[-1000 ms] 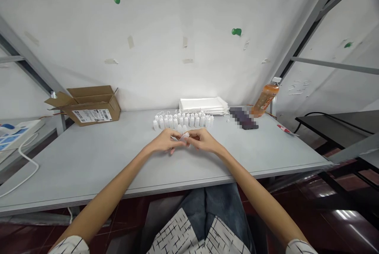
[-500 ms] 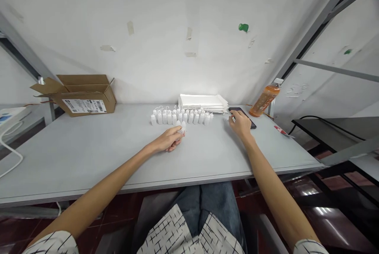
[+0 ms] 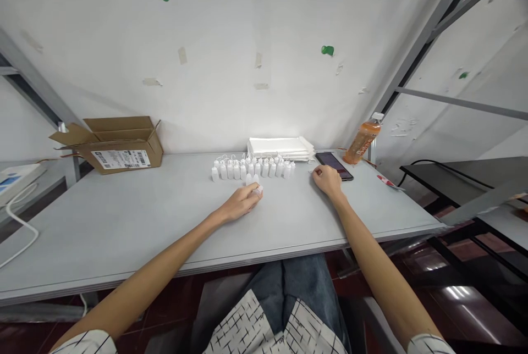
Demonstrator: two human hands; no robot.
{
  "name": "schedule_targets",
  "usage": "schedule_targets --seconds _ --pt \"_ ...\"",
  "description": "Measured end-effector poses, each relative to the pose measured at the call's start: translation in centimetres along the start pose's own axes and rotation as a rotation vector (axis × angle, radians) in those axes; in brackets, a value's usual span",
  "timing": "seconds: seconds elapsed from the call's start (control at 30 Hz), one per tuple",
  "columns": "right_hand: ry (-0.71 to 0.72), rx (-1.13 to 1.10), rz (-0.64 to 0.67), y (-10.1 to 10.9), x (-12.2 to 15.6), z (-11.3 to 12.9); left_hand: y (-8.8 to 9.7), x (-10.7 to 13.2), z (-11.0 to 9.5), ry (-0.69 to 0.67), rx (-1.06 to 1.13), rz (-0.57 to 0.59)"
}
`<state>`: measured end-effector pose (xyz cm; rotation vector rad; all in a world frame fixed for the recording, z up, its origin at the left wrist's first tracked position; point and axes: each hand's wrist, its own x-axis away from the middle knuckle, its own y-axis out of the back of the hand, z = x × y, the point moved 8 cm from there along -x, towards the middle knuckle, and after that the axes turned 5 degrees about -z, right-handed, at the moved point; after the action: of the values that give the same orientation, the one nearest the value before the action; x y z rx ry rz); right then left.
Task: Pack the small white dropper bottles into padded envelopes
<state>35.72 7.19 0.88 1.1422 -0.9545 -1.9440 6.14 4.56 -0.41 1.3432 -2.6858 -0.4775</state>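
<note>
The left hand (image 3: 239, 203) is gripping a small translucent-white plastic piece (image 3: 258, 191) between thumb and fingers; the fingers are hiding much of it, so its exact form is not readable. Just beyond that grip, two small white plastic bottles (image 3: 252, 179) are standing close to the fingertips, and farther out a cluster of matching white bottles with pale nozzle-like tops (image 3: 266, 169) is standing in rough rows. The right hand (image 3: 329, 180) is lying well to the right of the left grip, its fingers curling inward; whether they are closing on anything cannot be told. Tiny clear bits (image 3: 311, 171) are lying just left of those fingertips, too small to identify, and a flat dark phone with a black edge (image 3: 335, 166) is lying partly behind the hand, with contact between them unclear. For steady handling, the left thumb and fingers should be pressing lightly, since a thin plastic wall is likely giving under a hard squeeze, and should be leaving the upper end of the piece uncovered. The left wrist is best kept low and quiet, because a forward nudge would be risking the two nearest bottles and then the rows behind. The right fingertips would be working best by pinching small bits singly, from the side away from the phone, without dragging across its edge.
</note>
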Motion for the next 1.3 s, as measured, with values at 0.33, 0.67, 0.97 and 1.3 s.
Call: schedule_targets --seconds 0.33,0.67,0.97,1.3 --pt "0.324 -0.601 0.007 0.6 3.8 7.5 0.5 0.0 -0.5 -0.105 -0.441 -0.196" --pt "0.654 -0.647 0.067 0.9 10.1 12.7 0.0 -0.2 0.5 -0.125 -0.594 -0.208" --pt "0.753 -0.514 0.044 0.5 10.9 13.6 -0.3 -0.1 0.4 -0.073 -0.6 -0.17" --pt "0.798 -0.506 0.071 0.9 11.6 14.1 -0.4 0.0 0.2 -0.107 -0.596 -0.15"
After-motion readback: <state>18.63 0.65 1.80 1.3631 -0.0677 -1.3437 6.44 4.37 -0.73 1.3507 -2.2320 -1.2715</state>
